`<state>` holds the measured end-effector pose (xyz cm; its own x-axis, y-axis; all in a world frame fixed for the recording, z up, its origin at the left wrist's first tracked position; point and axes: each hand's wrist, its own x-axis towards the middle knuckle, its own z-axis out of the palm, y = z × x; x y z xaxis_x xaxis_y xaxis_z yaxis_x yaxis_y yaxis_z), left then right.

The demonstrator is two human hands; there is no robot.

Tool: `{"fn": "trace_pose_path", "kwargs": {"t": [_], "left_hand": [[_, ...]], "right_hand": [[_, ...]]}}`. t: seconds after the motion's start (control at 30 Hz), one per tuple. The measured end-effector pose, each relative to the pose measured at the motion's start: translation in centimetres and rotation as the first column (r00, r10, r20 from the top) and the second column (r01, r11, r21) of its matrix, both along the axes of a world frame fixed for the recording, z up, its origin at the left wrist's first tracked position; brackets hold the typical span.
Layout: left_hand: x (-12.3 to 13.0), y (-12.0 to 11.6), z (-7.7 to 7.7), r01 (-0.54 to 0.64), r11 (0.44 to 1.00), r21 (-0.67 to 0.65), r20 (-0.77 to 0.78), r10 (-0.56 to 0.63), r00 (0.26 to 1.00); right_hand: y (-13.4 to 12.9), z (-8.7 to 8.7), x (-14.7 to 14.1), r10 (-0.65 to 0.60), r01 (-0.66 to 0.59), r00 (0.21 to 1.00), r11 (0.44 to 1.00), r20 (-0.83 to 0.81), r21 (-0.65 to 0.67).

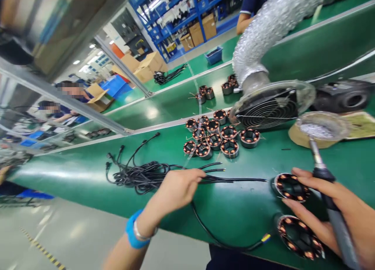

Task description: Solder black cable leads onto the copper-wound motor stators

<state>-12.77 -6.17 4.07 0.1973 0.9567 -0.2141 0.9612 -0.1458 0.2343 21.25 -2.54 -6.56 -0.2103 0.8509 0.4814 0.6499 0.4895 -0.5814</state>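
My left hand (pixel 180 186), with a blue band at the wrist, is pinched closed on a black cable (pixel 231 180) near the bundle of black cables (pixel 143 175). Another cable (pixel 216 236) with yellow and blue wire ends curves below it. My right hand (pixel 336 211) has a soldering iron (pixel 334 207) lying in it, tip up and to the left. Its thumb and forefinger also grip the rim of a copper-wound stator (pixel 288 187). Nearer the table's edge sits a second stator (pixel 299 236).
Several stators (pixel 213 141) stand mid-table, with a fan (pixel 269 109) and silver duct (pixel 263 31) behind. A bowl of silvery material (pixel 318 131) is at the right. A metal post (pixel 123 67) crosses the left. Other people (pixel 73 94) are across the benches.
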Motion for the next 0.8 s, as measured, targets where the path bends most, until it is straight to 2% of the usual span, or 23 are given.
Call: {"fn": "trace_pose_path", "kwargs": {"t": [0.1,0.2,0.23,0.3,0.33,0.4,0.47,0.53,0.6,0.7,0.73,0.8], "left_hand": [[6.5,2.5,-3.3,0.163,0.986,-0.017,0.075,-0.162,0.984],[9.8,4.5,-4.5,0.216,0.974,-0.069,0.049,-0.213,0.976],[10.0,5.0,-4.4,0.202,0.977,-0.072,0.079,-0.196,0.977],[9.7,5.6,-3.5,0.148,0.986,-0.08,0.258,-0.123,0.958],[9.4,5.7,-2.8,0.12,0.988,-0.101,0.389,-0.072,0.918],[9.1,5.5,-1.1,0.115,0.978,-0.174,0.62,0.018,0.784],[9.4,5.0,0.3,0.161,0.961,-0.224,0.725,0.054,0.686],[10.2,4.6,1.0,0.198,0.949,-0.245,0.754,0.058,0.654],[11.0,4.8,0.8,0.234,0.927,-0.292,0.789,0.095,0.607],[11.3,5.7,-0.5,0.299,0.885,-0.358,0.849,0.175,0.498],[11.1,6.1,-1.0,0.29,0.894,-0.341,0.857,0.169,0.486],[10.7,6.5,-1.8,0.196,0.95,-0.243,0.85,0.111,0.515]], "right_hand": [[-0.4,1.2,-0.3,0.075,-0.079,0.996,0.995,0.056,0.065],[-0.5,1.8,-0.4,0.103,-0.105,0.994,0.993,0.026,0.063],[-0.5,2.0,-0.3,0.115,-0.115,0.993,0.992,0.014,0.054],[-0.4,2.5,-0.1,0.136,-0.135,0.99,0.99,-0.024,0.042],[-0.4,2.9,-0.1,0.143,-0.141,0.988,0.989,-0.056,0.032],[-0.3,3.9,-0.3,0.141,-0.142,0.977,0.99,-0.16,0.002],[-0.2,5.3,-0.9,0.15,-0.168,0.936,0.985,-0.319,-0.028],[0.0,6.5,-1.7,0.182,-0.215,0.872,0.976,-0.455,-0.023],[0.3,7.4,-2.4,0.213,-0.245,0.837,0.97,-0.503,0.004],[0.7,7.8,-2.9,0.222,-0.238,0.856,0.971,-0.467,0.025],[0.7,7.7,-3.0,0.219,-0.233,0.862,0.972,-0.456,0.027],[0.8,7.6,-3.2,0.21,-0.212,0.871,0.976,-0.444,0.045]]}}
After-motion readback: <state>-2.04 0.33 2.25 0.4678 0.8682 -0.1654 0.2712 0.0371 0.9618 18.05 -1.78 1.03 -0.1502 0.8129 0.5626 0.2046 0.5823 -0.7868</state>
